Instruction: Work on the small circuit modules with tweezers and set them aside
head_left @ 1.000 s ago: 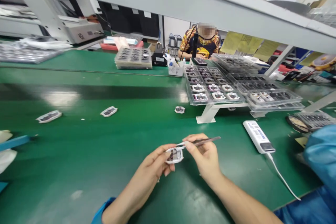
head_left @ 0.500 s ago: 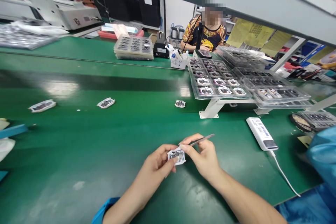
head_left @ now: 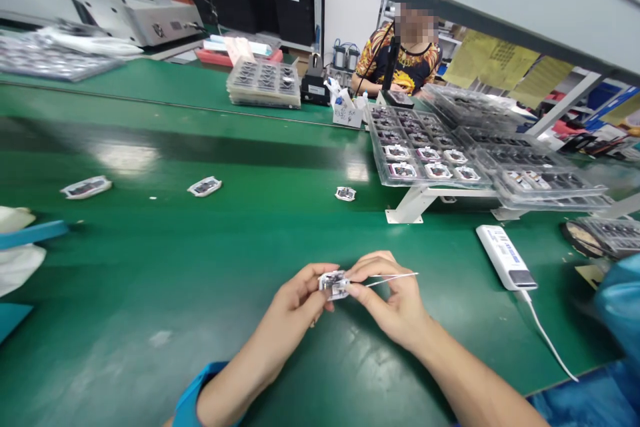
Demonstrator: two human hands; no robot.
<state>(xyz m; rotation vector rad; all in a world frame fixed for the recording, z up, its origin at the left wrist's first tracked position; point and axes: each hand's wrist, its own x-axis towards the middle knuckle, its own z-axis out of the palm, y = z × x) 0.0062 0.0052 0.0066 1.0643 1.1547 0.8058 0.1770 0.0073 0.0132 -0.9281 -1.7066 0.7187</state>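
My left hand [head_left: 300, 300] pinches a small white-framed part [head_left: 334, 284] just above the green belt. My right hand [head_left: 393, 300] is closed on thin metal tweezers [head_left: 395, 277], whose tips meet the part's right edge while the handle points right. Three similar parts lie loose on the belt: one in the middle [head_left: 345, 193], one further left [head_left: 205, 186] and one at far left [head_left: 87, 187].
Clear trays of parts [head_left: 425, 153] rest on a white stand at right, with more trays [head_left: 545, 183] beyond. A white device [head_left: 505, 257] with a cable lies at right. Another person [head_left: 407, 57] sits across. A stack of trays [head_left: 265, 83] stands behind the belt.
The tweezers' handle has dropped from pointing up-right to nearly level. Both hands stay together on the part; the view has shifted slightly.
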